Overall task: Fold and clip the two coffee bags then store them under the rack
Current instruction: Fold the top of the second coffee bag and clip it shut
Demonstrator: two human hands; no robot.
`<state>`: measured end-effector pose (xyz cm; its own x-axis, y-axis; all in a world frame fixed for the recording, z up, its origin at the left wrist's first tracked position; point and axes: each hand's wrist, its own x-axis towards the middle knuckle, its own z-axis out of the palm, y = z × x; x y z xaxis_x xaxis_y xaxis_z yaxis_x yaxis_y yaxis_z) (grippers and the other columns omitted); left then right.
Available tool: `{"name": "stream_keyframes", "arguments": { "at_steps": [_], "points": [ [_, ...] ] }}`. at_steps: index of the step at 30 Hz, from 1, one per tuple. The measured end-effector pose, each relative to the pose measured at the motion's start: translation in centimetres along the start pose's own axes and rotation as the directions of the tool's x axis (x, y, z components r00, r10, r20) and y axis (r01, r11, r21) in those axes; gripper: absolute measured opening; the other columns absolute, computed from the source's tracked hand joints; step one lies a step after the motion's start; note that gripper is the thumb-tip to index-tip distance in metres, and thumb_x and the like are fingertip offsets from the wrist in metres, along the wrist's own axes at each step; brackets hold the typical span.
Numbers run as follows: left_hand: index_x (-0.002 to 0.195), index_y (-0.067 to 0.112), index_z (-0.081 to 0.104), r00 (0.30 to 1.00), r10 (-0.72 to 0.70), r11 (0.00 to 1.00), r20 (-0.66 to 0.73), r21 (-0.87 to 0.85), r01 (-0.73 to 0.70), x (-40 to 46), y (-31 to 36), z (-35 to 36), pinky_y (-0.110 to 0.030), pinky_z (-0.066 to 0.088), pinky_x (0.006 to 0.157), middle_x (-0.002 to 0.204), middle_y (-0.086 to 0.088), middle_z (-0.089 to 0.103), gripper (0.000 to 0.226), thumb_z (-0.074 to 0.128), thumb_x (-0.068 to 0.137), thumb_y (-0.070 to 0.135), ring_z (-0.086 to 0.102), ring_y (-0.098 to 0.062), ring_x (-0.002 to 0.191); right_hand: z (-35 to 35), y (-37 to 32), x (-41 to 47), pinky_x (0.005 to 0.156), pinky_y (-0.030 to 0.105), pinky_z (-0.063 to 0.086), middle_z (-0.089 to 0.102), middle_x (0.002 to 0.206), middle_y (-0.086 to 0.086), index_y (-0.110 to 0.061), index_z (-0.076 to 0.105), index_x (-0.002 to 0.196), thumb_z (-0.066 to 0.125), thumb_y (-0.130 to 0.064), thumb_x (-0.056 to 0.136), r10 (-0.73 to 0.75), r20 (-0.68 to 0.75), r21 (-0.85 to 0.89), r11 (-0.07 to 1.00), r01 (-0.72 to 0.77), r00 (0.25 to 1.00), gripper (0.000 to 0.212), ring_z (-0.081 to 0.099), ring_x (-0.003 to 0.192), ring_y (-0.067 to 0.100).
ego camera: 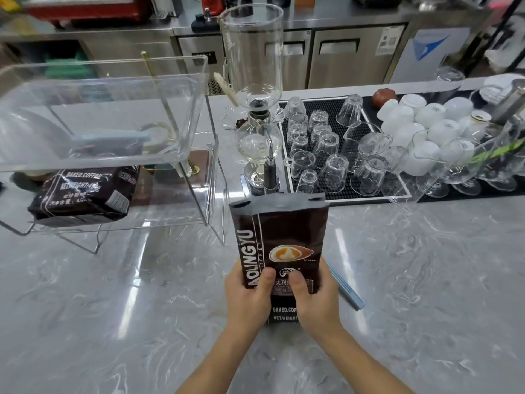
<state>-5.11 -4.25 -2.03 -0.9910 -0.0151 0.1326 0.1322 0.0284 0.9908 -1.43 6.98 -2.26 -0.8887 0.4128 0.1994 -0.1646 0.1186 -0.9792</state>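
On the grey marbled worktop (426,265), both hands (279,297) grip the upright dark-brown foil coffee bag (279,231); its unfolded open top could spill beans if tilted.

A grey marbled surface (426,280) carries a glass siphon coffee maker (257,109) standing upright near the middle of its far edge. Just right of it, a black rubber mat (326,109) holds upturned clear glasses (332,166) and small pitchers. Further right, white cups (420,118) sit upside down toward the far right corner.
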Motion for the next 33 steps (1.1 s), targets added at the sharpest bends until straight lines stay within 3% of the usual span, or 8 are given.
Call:
{"name": "stream_keyframes", "arguments": {
  "at_steps": [8, 12, 17, 20, 24, 29, 31, 33],
  "points": [
    [0.082, 0.028, 0.064, 0.998, -0.032, 0.999, 0.051, 0.001, 0.032, -0.5, 0.5, -0.4, -0.01, 0.05, 0.059, 0.078, 0.02, 0.073, 0.041, 0.065, 0.07, 0.067, 0.067, 0.005, 0.069, -0.7, -0.2, -0.3, 0.074, 0.018, 0.052, 0.069, 0.097, -0.017, -0.049, 0.059, 0.102, 0.054, -0.067, 0.08, -0.029, -0.003, -0.029, 0.999, 0.029, 1.0, 0.029, 0.067, 0.089, 0.006],
    [0.078, 0.022, 0.072, 0.983, -0.046, 0.999, 0.176, 0.019, 0.043, -0.7, 1.0, -2.3, -0.02, 0.054, 0.063, 0.076, 0.008, 0.078, 0.021, 0.077, 0.061, 0.034, 0.072, -0.002, 0.071, -1.8, -1.6, -0.4, 0.071, 0.006, 0.048, 0.068, 0.093, -0.031, -0.057, 0.06, 0.097, 0.069, -0.049, 0.073, 0.015, 0.122, -0.017, 1.0, -0.013, 0.992, 0.026, 0.065, 0.087, -0.008],
    [0.08, 0.036, 0.077, 0.899, -0.038, 0.995, 0.436, 0.101, -0.007, 0.0, 3.1, -4.3, -0.005, 0.049, 0.066, 0.078, 0.028, 0.074, 0.049, 0.086, 0.06, -0.008, 0.069, 0.011, 0.077, -4.2, -2.7, 0.2, 0.073, 0.018, 0.051, 0.077, 0.083, -0.016, -0.019, 0.075, 0.089, 0.076, -0.028, 0.063, 0.116, 0.319, -0.068, 0.993, -0.099, 0.941, 0.028, 0.071, 0.083, -0.001],
    [0.092, 0.021, 0.08, 0.878, 0.025, 0.999, 0.478, 0.013, -0.036, 0.5, 3.3, -4.8, -0.027, 0.058, 0.077, 0.092, 0.004, 0.079, 0.023, 0.085, 0.07, 0.017, 0.075, -0.017, 0.089, -4.6, -3.5, 0.6, 0.08, 0.032, 0.054, 0.078, 0.082, -0.008, -0.018, 0.075, 0.083, 0.076, -0.043, 0.054, 0.15, 0.414, -0.005, 0.987, -0.163, 0.898, 0.039, 0.072, 0.085, 0.003],
    [0.087, -0.008, 0.075, 0.895, 0.012, 0.999, 0.447, -0.041, 0.007, 0.5, 3.6, -4.6, -0.05, 0.057, 0.08, 0.091, -0.025, 0.075, 0.053, 0.087, 0.064, 0.038, 0.072, -0.041, 0.088, -5.1, -4.0, 0.7, 0.085, 0.036, 0.057, 0.076, 0.098, 0.018, 0.002, 0.076, 0.092, 0.085, -0.044, 0.06, 0.084, 0.393, 0.083, 0.989, -0.126, 0.916, 0.057, 0.072, 0.094, 0.032],
    [0.083, -0.002, 0.077, 0.884, 0.001, 1.0, 0.468, -0.027, 0.013, 0.1, 4.9, -4.8, -0.044, 0.059, 0.081, 0.089, -0.014, 0.078, 0.048, 0.081, 0.071, 0.044, 0.074, -0.029, 0.088, -5.7, -4.3, -0.3, 0.09, 0.047, 0.054, 0.077, 0.101, 0.006, -0.014, 0.077, 0.095, 0.069, -0.013, 0.066, 0.096, 0.394, -0.015, 0.995, -0.098, 0.914, 0.029, 0.07, 0.1, 0.026],
    [0.076, 0.024, 0.08, 0.869, -0.023, 1.0, 0.494, 0.007, 0.022, -0.3, 5.8, -4.9, -0.019, 0.057, 0.073, 0.079, 0.014, 0.077, 0.007, 0.074, 0.073, 0.025, 0.073, -0.005, 0.079, -5.8, -5.1, -0.5, 0.086, 0.044, 0.055, 0.078, 0.094, -0.004, -0.03, 0.079, 0.088, 0.067, -0.014, 0.069, 0.113, 0.363, -0.024, 0.993, -0.112, 0.925, 0.028, 0.072, 0.095, 0.016],
    [0.059, 0.059, 0.068, 0.89, -0.058, 0.997, 0.452, 0.073, 0.027, -0.5, 6.1, -4.4, 0.0, 0.046, 0.063, 0.06, 0.041, 0.063, 0.077, 0.067, 0.072, -0.016, 0.062, 0.021, 0.065, -5.4, -5.5, -0.4, 0.075, 0.018, 0.054, 0.072, 0.07, -0.029, -0.055, 0.072, 0.064, 0.07, -0.001, 0.068, 0.142, 0.302, -0.058, 0.99, -0.131, 0.943, 0.054, 0.068, 0.076, -0.011]
  ]
}}
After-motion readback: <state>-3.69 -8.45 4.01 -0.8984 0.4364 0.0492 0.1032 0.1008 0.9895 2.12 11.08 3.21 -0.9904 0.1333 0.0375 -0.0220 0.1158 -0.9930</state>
